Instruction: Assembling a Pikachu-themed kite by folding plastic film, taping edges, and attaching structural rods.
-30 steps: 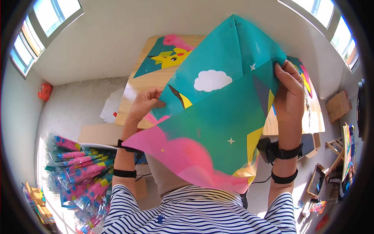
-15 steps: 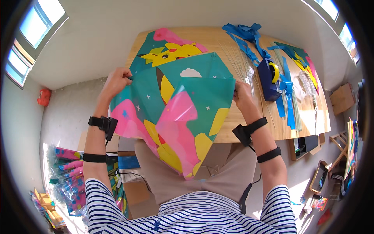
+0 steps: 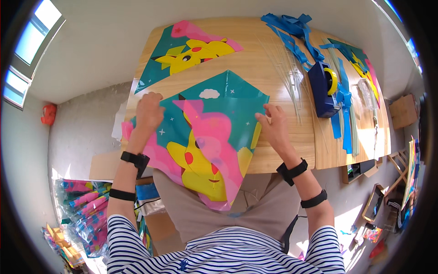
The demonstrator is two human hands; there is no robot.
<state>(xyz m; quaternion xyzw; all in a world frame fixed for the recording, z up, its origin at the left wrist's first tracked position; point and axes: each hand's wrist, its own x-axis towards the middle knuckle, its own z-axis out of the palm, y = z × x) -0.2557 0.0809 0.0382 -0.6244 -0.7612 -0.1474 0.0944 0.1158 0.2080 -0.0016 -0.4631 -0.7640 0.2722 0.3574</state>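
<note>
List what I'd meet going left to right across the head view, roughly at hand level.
Red-orange object → left hand → white cloud on the printed sheet → right hand → blue tape dispenser → cardboard box.

Count of visible items: bare human hands, two, namely left hand [image 3: 149,112] and right hand [image 3: 273,119]. Teal, pink and yellow printed plastic sheets [image 3: 205,150], three; any stacking cannot be determined. Navy-blue tape dispenser [image 3: 320,97], one, carrying one yellow ring-shaped tape roll [image 3: 334,80]. Black wrap-around forearm straps [image 3: 122,195], four. Thin pale straight rods [image 3: 292,82], numerous, overlapping, uncountable.
</note>
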